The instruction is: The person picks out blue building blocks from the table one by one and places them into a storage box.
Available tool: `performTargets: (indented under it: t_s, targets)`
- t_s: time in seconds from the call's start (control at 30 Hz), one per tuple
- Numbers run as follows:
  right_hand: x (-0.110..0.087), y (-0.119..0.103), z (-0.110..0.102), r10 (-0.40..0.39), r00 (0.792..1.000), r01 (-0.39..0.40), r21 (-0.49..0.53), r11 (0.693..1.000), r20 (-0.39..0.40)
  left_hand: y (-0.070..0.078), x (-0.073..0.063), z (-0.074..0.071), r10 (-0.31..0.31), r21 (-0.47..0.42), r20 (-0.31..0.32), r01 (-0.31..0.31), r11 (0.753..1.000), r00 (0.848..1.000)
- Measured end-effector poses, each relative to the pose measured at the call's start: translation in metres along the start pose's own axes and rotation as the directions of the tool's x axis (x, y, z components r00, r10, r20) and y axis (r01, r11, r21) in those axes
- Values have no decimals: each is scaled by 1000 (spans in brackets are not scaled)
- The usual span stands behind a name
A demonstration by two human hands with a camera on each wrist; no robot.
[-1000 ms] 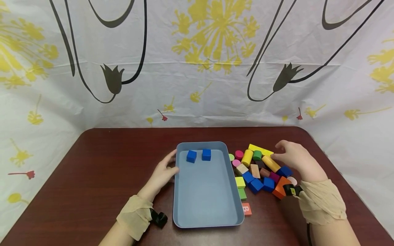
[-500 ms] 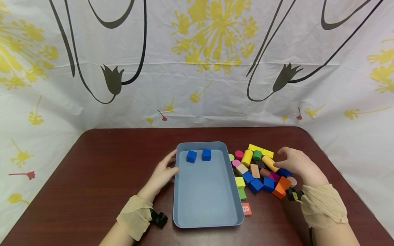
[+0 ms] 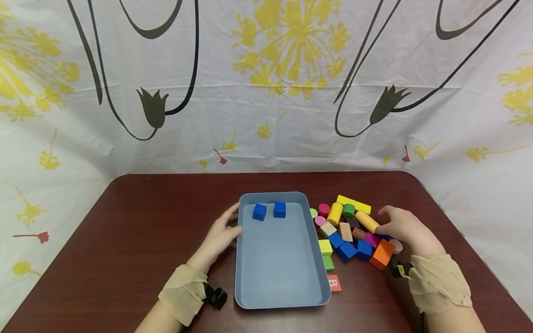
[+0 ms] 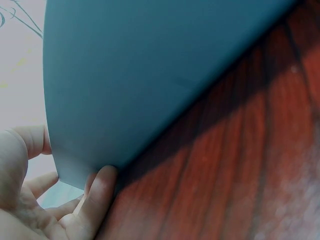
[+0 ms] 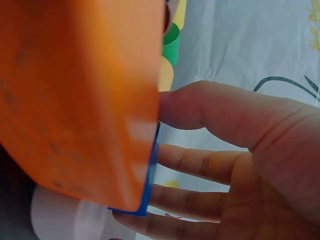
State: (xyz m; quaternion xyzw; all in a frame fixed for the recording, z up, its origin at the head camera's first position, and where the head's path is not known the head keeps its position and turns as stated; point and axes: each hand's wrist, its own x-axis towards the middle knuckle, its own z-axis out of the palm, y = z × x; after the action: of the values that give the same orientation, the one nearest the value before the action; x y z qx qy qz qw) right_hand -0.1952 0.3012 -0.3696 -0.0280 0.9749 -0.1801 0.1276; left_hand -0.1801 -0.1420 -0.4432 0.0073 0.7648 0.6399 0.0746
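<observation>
My left hand [image 3: 218, 233] rests at the left side of a blue-grey tray [image 3: 283, 282], thumb and fingers spread. In the left wrist view, its fingertips [image 4: 107, 175] touch the tray's outer wall [image 4: 125, 90] low down, near the table. Inside the tray are two blue cubes [image 3: 259, 212], side by side at the far end. My right hand [image 3: 405, 229] is over the right edge of a block pile, thumb and fingers apart around a blue block [image 5: 151, 175]. An orange block [image 5: 85, 100] hides part of that blue block in the right wrist view.
Right of the tray lie several more blue cubes [image 3: 347, 251], yellow cylinders [image 3: 335, 214], a long yellow block [image 3: 354, 203], a green cylinder [image 3: 348, 211] and a red letter block [image 3: 334, 283]. A patterned white sheet [image 3: 266, 157] hangs behind the dark wooden table [image 3: 145, 240].
My right hand has moved toward me, from beside the long yellow block down to the blue block at the pile's right edge. The left hand and tray have stayed put.
</observation>
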Motion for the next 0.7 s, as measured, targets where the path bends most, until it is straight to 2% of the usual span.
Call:
performTargets:
  t_s: [0.23, 0.7]
  targets:
    - [1, 5, 3, -7, 1000, 7, 15, 1000, 13, 0, 0, 0, 1, 4, -5, -1, 1000, 1000]
    - [3, 8, 8, 29, 999, -30, 4, 1000, 20, -1, 1, -1, 0, -6, 3, 0, 1000, 1000]
